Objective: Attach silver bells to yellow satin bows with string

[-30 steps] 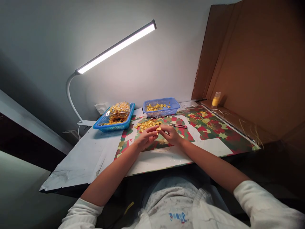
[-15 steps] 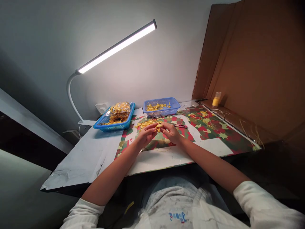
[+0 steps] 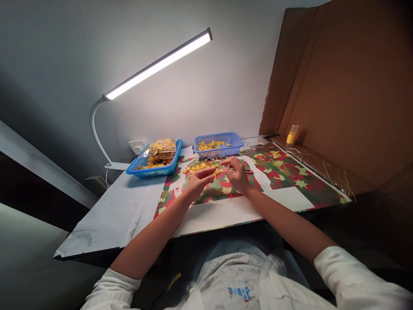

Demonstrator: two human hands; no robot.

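Left hand half curled, perhaps pinching a small yellow piece, right hand open-fingered, gripping nothing, beside the yellow pile mid-worktop, blue baskets along the far edge.

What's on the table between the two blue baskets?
In the head view, only bare white table shows between the left blue basket and the right blue basket; nothing lies there.

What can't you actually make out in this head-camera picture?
- What the small yellow pieces are: too small.
- Whether the left hand pinches anything: its fingertips are too small to read.
- The red tool: mostly behind the right hand.
- The yellow bottle label: too small, dim.
- The bag in the left basket: contents blurred by glare.
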